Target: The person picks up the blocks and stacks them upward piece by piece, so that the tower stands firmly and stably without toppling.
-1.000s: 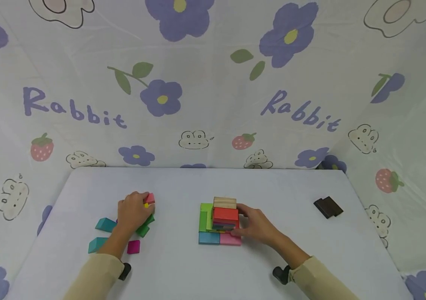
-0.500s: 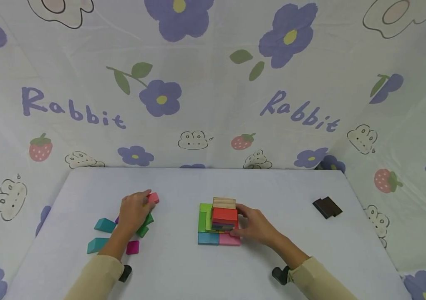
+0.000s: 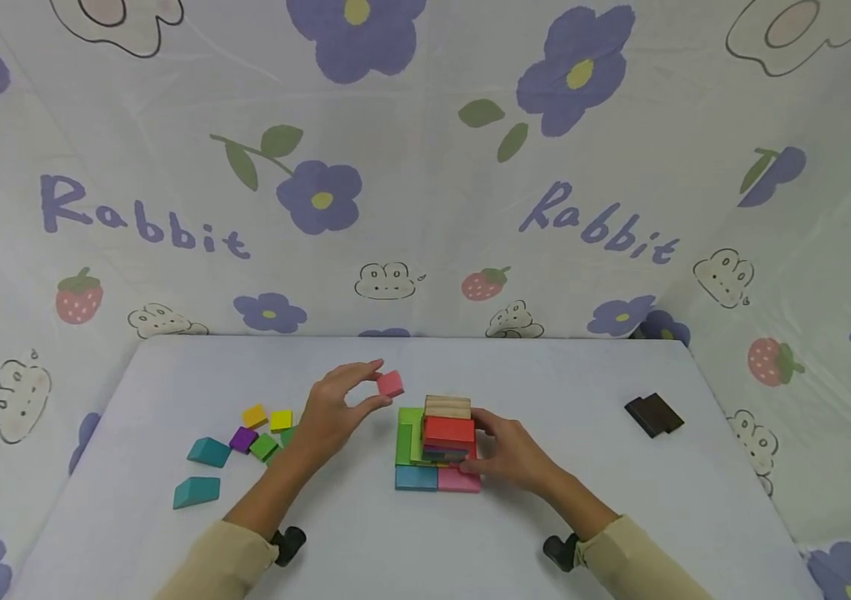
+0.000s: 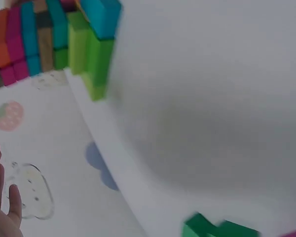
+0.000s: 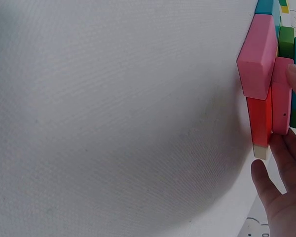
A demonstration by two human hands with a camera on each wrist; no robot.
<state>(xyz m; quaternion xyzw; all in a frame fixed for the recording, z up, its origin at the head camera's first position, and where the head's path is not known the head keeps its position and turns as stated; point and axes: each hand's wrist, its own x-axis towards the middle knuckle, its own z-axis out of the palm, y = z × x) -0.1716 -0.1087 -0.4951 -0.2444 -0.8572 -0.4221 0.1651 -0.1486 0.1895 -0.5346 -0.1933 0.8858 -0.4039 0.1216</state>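
Between thumb and index finger my left hand (image 3: 331, 412) pinches a small pink block (image 3: 390, 383), raised just left of the block tower (image 3: 449, 431). The same hand shows at the left edge of the left wrist view, with only a corner of the pink block visible. My right hand (image 3: 511, 450) grips the tower's right side, thumb at the front and fingers behind. The tower has flat coloured layers, a red block near the top and wooden ones behind it. In the right wrist view the thumb lies against an upright pink block (image 5: 281, 106).
Loose yellow, purple and green blocks (image 3: 264, 447) lie at left, partly behind the left forearm. Two teal blocks (image 3: 197, 492) sit farther left. Dark brown flat blocks (image 3: 654, 414) lie at the right of the white table (image 3: 545, 367).
My left hand has lifted the pink block off the loose pile and carried it right, towards the tower. The yellow blocks are uncovered. My right hand has stayed on the tower.
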